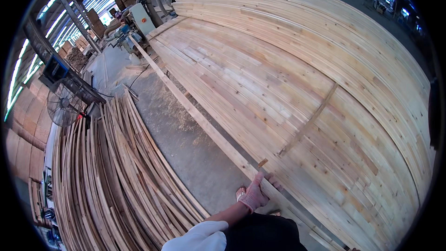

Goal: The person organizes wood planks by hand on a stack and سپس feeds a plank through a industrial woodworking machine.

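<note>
Head view: gloved left hand (255, 194) grips long plank (195, 111)

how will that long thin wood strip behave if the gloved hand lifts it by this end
The long strip will likely bow and sag, being very long and thin. Lifted by the gloved hand at one end, its far end probably drags. It seems light but awkward.

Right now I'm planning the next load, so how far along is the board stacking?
Done: a broad stack of boards fills the right, many layers deep. In hand: the gloved left hand grips one long plank lying along the stack's edge. Left: a heap of thin strips remains on the floor. The right hand is out of view.
</note>
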The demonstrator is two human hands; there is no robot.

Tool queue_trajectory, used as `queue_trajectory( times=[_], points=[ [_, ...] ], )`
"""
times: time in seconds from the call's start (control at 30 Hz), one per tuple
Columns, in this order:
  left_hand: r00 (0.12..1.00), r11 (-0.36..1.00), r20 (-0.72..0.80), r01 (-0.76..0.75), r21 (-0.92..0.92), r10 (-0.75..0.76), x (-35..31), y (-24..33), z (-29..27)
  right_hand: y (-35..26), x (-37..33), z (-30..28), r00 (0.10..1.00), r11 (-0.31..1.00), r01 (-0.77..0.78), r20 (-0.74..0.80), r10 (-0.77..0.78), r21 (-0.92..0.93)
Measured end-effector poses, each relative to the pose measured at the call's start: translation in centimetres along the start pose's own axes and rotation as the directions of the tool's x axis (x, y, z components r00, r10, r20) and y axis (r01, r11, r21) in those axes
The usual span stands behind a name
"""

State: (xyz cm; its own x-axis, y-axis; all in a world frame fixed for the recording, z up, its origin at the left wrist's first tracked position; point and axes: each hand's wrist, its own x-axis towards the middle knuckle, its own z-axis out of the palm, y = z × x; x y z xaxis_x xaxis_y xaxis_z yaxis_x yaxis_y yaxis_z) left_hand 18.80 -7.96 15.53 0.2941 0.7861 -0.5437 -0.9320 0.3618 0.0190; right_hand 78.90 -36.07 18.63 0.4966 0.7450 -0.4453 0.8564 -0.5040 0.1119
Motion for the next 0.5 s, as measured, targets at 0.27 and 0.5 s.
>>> queue_trajectory(
  times=[0.27, 0.5],
  points=[
    [0.948, 0.942, -0.090, -0.288, 0.174, 0.307, 2.1, 15.8, 4.7, -17.6, -3.8, -5.8, 0.949, 0.950, 0.193, -0.291, -0.117, 0.247],
    [0.872, 0.834, 0.002, -0.469, 0.291, 0.489, 5.9, 34.4, 5.4, -39.2, -7.2, -13.0, 0.949, 0.931, 0.278, -0.216, -0.229, 0.237]
  ],
)
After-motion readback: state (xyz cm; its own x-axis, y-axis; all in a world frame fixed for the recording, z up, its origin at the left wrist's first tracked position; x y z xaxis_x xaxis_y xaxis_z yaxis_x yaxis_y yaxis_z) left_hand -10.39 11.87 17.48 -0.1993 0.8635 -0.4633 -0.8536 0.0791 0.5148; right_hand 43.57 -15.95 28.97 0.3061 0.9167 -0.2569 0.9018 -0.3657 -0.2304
